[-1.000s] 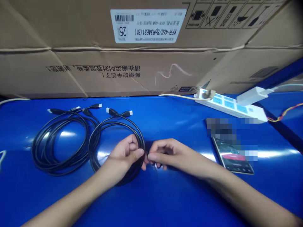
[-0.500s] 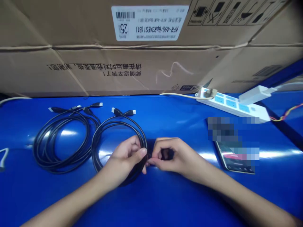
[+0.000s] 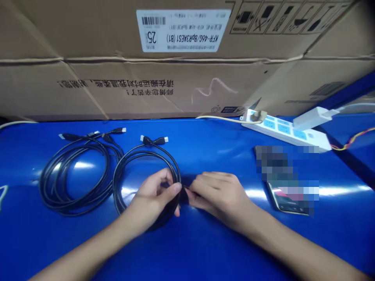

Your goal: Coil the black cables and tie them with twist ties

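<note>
The left hand (image 3: 154, 193) curls its fingers (image 3: 172, 188) around a looped black cable (image 3: 117, 191), with two plugs (image 3: 148, 140) beyond the fingertips. The right hand (image 3: 218, 195) pinches a partly hidden dark strand (image 3: 185, 191) just beside them. A second coil (image 3: 73, 183) lies well left.
</note>
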The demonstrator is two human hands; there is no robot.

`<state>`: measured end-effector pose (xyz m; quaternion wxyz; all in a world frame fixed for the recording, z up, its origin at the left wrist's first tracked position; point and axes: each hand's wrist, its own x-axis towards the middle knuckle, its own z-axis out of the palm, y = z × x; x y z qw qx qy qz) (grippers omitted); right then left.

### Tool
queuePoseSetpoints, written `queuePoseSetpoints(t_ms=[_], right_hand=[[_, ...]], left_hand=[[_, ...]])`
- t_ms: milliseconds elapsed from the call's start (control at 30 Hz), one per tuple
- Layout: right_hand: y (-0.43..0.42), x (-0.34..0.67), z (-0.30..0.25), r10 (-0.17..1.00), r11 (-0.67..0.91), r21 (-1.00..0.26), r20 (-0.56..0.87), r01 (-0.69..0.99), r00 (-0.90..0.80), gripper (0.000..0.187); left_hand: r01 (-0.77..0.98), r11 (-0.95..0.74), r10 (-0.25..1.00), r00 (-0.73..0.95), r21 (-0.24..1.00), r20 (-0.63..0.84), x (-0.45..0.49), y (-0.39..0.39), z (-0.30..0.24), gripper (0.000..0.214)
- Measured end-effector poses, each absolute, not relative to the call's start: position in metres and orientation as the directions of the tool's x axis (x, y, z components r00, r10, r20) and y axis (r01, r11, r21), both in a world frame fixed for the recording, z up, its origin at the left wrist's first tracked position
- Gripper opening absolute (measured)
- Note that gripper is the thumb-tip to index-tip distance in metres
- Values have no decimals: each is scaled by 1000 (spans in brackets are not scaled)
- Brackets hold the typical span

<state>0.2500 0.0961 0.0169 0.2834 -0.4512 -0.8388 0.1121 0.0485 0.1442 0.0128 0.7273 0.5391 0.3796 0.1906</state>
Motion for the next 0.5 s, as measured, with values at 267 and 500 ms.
queuePoseSetpoints(t_ms=[267, 500], right_hand=[[108, 252, 33, 946, -27, -903, -163, 430, -281, 32], [110, 253, 36, 918, -171, -951, -249, 257, -308, 35]], left_hand=[[0, 327, 757, 599, 945, -262, 51, 146, 15, 29], [5, 311, 779, 572, 950, -258, 49, 145, 15, 27]])
